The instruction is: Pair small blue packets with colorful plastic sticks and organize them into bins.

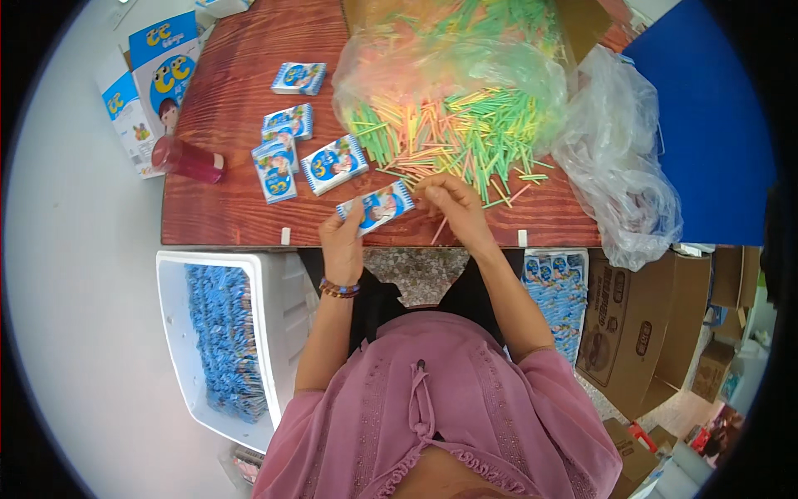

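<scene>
1. Fingers of my left hand [343, 235] pinch a small blue packet [376, 207] by its lower left corner, holding it just above the near edge of the red wooden table [224, 208].
2. My right hand [453, 204] is closed around a pink straw [439, 230], whose end pokes down past my palm, right beside the packet.
3. Just beyond my right hand spreads a heap of green, yellow and pink straws [465, 133], spilling out of a clear plastic bag [615, 166].
4. Four more blue packets [334, 165] lie on the table to my left, near a pink bottle [187, 159] on its side.
5. Below the table's left end stands a white bin [287, 308] filled with blue packets.
</scene>
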A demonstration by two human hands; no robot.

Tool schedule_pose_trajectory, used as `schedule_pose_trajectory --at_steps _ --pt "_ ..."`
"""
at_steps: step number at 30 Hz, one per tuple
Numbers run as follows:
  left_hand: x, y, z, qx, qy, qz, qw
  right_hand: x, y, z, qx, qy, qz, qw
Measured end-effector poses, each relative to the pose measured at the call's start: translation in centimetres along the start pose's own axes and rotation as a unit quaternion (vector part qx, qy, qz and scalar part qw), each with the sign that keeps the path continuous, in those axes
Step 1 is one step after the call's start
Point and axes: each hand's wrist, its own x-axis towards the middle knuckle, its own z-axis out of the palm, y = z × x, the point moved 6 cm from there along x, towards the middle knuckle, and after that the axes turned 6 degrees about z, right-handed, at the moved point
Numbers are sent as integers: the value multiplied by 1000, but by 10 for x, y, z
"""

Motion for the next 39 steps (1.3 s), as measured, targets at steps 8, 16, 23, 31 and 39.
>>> schedule_pose_trajectory --at_steps 8,16,23,31,39 --pt "0 0 -7 8 -21 0 1000 -5 -12 -19 -166 42 -84 982" --pt "-4 -2 -21 70 -1 17 997 29 -34 -46 -722 235 -67 648" --pt "-3 -1 -22 61 11 13 998 54 -14 -43 -782 249 -21 571" --pt "-3 0 -22 61 5 15 998 48 -15 -54 -774 216 -59 592" --pt "1 1 -23 3 9 5 1000 55 -11 -74 -469 139 31 872"
